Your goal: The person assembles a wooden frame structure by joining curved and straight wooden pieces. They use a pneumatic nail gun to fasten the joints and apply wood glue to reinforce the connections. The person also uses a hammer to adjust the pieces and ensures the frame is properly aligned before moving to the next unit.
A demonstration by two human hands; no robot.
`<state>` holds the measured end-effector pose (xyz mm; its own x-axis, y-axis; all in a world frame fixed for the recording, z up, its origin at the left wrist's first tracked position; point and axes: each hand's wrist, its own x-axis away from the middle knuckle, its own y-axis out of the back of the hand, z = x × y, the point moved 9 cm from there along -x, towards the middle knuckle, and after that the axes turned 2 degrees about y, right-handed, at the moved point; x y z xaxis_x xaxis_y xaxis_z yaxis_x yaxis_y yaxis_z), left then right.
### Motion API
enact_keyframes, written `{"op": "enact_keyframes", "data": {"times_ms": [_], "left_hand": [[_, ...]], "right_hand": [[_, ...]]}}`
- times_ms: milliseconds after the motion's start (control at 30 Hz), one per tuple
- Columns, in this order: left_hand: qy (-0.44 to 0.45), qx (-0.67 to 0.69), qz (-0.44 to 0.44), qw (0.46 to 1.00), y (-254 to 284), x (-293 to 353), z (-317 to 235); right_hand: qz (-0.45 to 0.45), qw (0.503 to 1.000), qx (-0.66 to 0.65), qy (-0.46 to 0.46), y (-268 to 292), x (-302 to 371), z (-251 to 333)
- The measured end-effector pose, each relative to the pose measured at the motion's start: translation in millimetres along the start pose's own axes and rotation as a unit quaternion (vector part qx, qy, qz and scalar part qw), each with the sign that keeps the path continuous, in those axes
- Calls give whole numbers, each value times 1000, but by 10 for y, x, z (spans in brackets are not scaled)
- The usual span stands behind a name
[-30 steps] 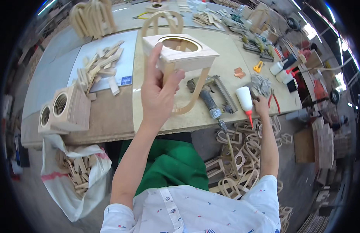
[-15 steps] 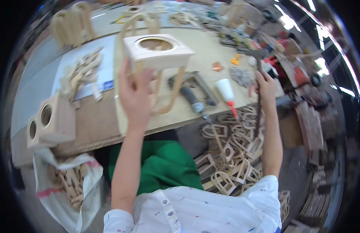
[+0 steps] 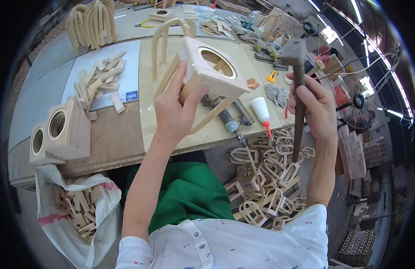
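Pale-yellow flat workbench (image 3: 250,67), upper centre | left hand (image 3: 171,107) grips square pale-wood box with round hole (image 3: 218,80), centre | right hand (image 3: 321,107) holds dark long-handled hammer (image 3: 298,116) upright | better keep box firmly steady

Bright tube lights (image 3: 357,11), fisheye-bent edges

L hand (image 3: 174,107): some fingers hidden behind frame (image 3: 216,80); R hand (image 3: 320,107) hides pt of hammer (image 3: 299,119); air tool (image 3: 227,119) partly behind frame; shirt (image 3: 243,237) cut off at btm edge; blue label (image 3: 131,96), print too sm. to read
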<state>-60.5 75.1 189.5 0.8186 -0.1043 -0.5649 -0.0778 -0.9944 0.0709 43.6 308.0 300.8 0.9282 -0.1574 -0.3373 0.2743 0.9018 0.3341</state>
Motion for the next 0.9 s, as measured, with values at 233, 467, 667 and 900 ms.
{"op": "enact_keyframes", "data": {"times_ms": [233,467,667,900], "left_hand": [[-96,-54,-8,994,99,-1,-12],[-124,-69,1,990,87,-1,-134],[-157,-77,7,985,58,-31,-272],[-170,-94,12,981,38,-35,-205]], "right_hand": [[53,997,24,-43,-517,39,51],[20,998,61,23,-554,2,200],[102,983,142,-50,-877,-7,34],[61,991,115,-39,-787,-43,3]]}}
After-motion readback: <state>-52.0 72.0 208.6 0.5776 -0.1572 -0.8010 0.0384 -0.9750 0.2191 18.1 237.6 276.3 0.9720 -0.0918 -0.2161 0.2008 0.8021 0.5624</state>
